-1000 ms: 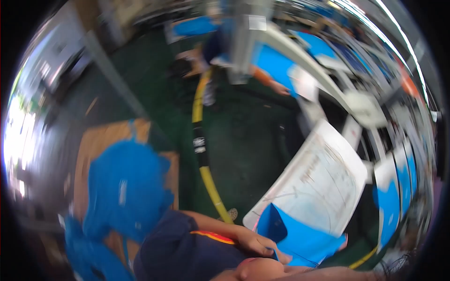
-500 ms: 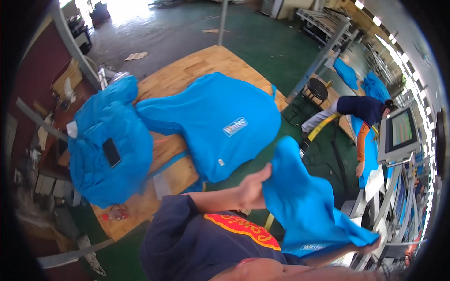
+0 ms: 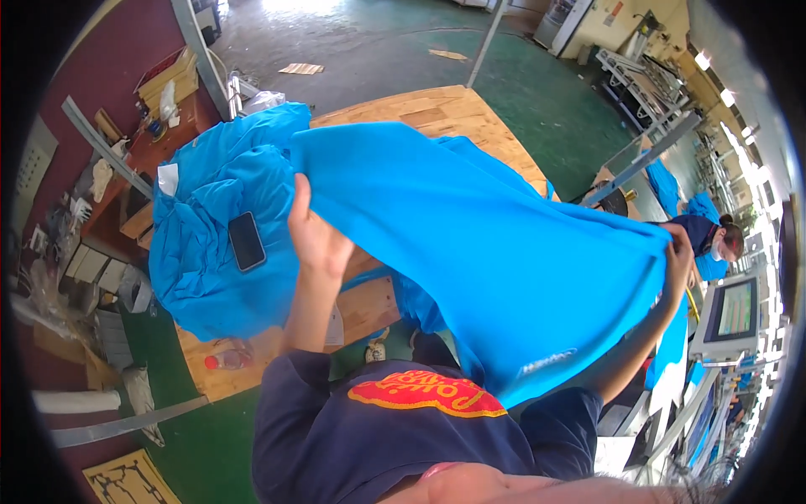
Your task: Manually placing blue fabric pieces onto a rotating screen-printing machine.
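Blue fabric panel point(image 3: 504, 244) spread between two hands above the worktop

The panel hangs in the air, its left part over the wooden worktop point(image 3: 449, 105) and its right part out past the worktop's right edge. Its long axis runs across the person's front, slanting from the left hand point(image 3: 321, 231) down to the right hand point(image 3: 678, 256), so each hand is nearest its own end. The cloth droops in the middle toward the person's body. The right hand pinches the right end, fingers folded over its edge. At the left end the thumb stands up beside the cloth and the fingers are hidden, so how firmly that hand grips cannot be told.

A heap of blue cloth point(image 3: 189, 277) lies along the worktop's left side, just beside the left hand, with a dark phone point(image 3: 247, 241) on top. A red-capped bottle point(image 3: 228, 359) rests by the near left corner.

Near the panel's lower edge sits a small pale printed mark point(image 3: 547, 361), blurred. The navy shirt point(image 3: 336, 428) carries a red emblem with yellow lettering.
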Available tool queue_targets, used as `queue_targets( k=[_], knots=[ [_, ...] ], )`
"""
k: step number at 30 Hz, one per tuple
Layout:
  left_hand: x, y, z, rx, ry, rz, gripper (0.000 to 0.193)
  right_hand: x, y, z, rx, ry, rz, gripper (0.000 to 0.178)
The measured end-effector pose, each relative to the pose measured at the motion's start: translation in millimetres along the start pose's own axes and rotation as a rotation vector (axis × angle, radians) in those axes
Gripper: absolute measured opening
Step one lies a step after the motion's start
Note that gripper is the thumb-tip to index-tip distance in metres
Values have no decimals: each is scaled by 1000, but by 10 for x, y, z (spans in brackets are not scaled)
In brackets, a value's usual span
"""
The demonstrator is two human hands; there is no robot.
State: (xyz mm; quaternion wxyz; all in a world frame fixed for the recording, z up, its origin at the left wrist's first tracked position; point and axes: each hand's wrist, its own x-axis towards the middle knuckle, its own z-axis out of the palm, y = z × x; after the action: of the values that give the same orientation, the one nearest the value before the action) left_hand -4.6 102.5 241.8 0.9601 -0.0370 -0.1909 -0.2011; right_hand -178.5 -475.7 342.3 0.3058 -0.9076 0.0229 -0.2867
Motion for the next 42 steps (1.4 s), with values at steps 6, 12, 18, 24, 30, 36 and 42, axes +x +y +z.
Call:
queue_targets(
  k=[6, 12, 18, 24, 30, 36, 42],
  knots=[
    [493, 560, -914, 259, 409, 237, 49, 1240, 701, 1688, 346, -467, 148, 15],
    [850, 952, -2040, 482, 849, 406, 53, 1835, 1512, 3737, 300, -529, 320, 20],
    [823, 1231, -3204, 589, 1096, 308, 48, 1733, 2202, 5021, 185, -665, -6, 26],
    [678, 1539, -3431, 868, 1332, 309, 38, 1817, 1706, 5263, 107, -653, 10, 29],
    [880, 1523, -3119, 1291, 1338, 435, 31, 1962, 1380, 5208, 94, -798, -71, 24],
    [1053, 1503, -3042, 1474, 1477, 430, 41, 2166, 1568, 5127, 500, -340, 162, 17],
    [1019, 1492, -3305, 1662, 1475, 269, 35, 1977, 1516, 5275, -80, -842, 268, 26]
  ],
)
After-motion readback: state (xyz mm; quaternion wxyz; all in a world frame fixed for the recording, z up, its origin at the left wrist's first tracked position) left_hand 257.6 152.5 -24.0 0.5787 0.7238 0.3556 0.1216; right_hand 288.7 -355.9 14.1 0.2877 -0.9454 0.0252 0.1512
